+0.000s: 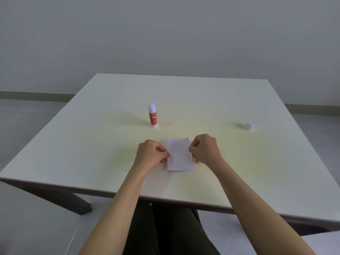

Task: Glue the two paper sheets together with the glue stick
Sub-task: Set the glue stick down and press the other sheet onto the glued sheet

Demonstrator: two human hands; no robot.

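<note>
Two small white paper sheets (pixel 180 155) lie stacked on the table, the upper one slightly askew over the lower. My left hand (pixel 151 153) pinches the stack's left edge with thumb and fingertips. My right hand (pixel 205 148) pinches the right edge the same way. A red glue stick (pixel 152 115) stands upright behind the sheets, a little to the left, with its white glue tip exposed. Its white cap (pixel 250 125) lies apart at the right side of the table.
The white square table (pixel 92 144) has its near edge just in front of my forearms. A dark table leg shows below at the left. My dark-trousered legs are under the table. A plain wall stands behind.
</note>
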